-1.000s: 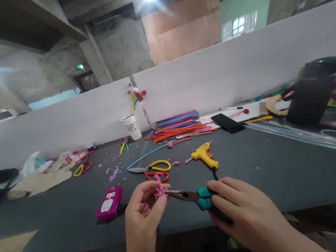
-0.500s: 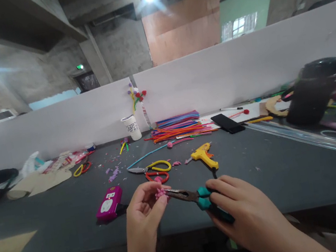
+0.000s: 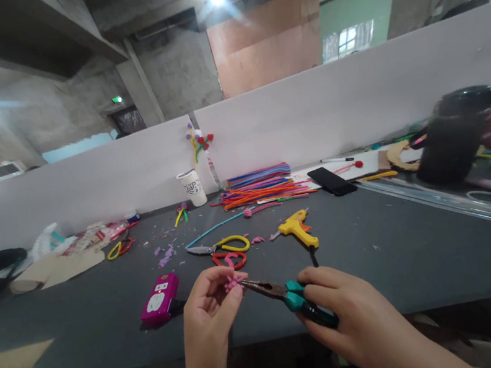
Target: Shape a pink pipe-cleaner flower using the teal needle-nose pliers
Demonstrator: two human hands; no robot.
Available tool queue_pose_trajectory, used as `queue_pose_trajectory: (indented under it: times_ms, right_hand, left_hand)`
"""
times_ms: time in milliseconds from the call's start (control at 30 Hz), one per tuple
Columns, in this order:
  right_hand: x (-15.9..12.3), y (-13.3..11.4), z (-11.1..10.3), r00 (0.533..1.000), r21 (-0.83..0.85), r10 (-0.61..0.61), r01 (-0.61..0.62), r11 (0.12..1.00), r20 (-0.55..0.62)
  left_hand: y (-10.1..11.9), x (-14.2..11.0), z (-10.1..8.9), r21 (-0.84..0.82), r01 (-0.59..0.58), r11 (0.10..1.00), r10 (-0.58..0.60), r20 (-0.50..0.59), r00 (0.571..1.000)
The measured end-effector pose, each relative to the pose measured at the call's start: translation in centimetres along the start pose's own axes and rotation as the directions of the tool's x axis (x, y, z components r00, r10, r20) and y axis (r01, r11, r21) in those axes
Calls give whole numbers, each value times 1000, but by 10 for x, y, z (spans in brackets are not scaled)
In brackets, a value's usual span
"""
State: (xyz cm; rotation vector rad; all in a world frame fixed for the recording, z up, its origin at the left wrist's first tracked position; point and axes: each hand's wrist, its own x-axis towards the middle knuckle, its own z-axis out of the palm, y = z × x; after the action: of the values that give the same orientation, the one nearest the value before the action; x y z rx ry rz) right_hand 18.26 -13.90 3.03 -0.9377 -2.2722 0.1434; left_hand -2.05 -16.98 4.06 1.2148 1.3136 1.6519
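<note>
Between the thumb and fingers of my left hand [image 3: 211,315] is a small pink pipe-cleaner flower [image 3: 232,283], partly covered by the fingertips. My right hand [image 3: 348,305] is wrapped round the green and black handles of needle-nose pliers [image 3: 275,291]. Their jaw tips point left and reach the flower's edge; whether they grip it I cannot tell. Just beyond the left fingers lie scissors [image 3: 232,244] with one yellow and one red handle. A yellow glue gun [image 3: 299,229] rests on the table beyond the pliers.
Coloured pipe cleaners [image 3: 260,189] are piled at the back, beside a white cup [image 3: 192,188] and a black phone [image 3: 331,181]. A magenta box [image 3: 160,300] sits left of my hands. Far right stands a dark jug [image 3: 454,136]. A low white partition [image 3: 331,107] borders the table.
The pliers have tilted more, their handles dropping slightly down and left with my right hand. My left hand keeps the pink flower in nearly the same place.
</note>
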Motion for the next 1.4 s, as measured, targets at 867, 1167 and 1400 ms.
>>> queue_pose_trajectory:
  times_ms: [867, 1167, 1400]
  right_hand:
    - [0, -2, 2, 971, -166, -160, 130, 977, -176]
    - [0, -1, 1, 976, -147, -147, 123, 982, -164]
    - [0, -2, -1, 992, -64, -80, 74, 995, -101]
  left_hand:
    - [7, 4, 1, -173, 108, 979, -116, -36, 993]
    - [5, 2, 0, -150, 107, 983, -110, -10, 994]
    - [9, 2, 3, -171, 118, 978, -125, -32, 992]
